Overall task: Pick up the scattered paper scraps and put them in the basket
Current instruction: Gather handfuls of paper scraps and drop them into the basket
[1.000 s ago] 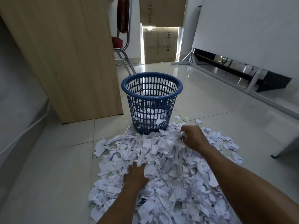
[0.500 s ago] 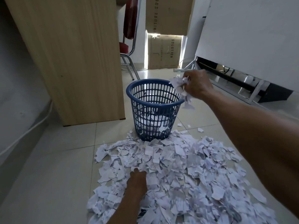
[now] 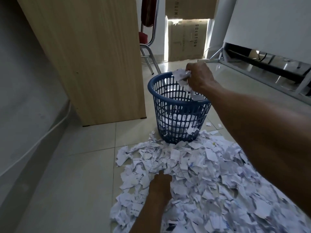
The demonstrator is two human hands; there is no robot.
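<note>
On the tiled floor [image 3: 75, 165], in front of a light wooden cabinet panel [image 3: 94, 56]: blue plastic lattice basket [image 3: 168, 105], upright, with white paper showing through its lower wall.

Right hand [image 3: 200, 78] is raised over the basket's far rim. The fingers are curled tight round a crumpled wad of scraps [image 3: 180, 77]. One strip of paper trails down from the fist into the basket mouth.

Left hand [image 3: 159, 184] is low, palm down on the scrap pile [image 3: 218, 182], near its left edge. The fingertips are buried in paper, so I cannot tell whether they grip any.

The pile is broad and dense, white torn pieces, some with blue print. It spreads from the basket's near foot, touching it, toward the camera and off to the right. A few stray bits lie just right of the basket.

Background: red chair with metal legs [image 3: 148, 47] behind the cabinet panel, and cardboard boxes [image 3: 186, 39] stacked against the far wall. A white cable [image 3: 42, 137] runs along the left wall.
</note>
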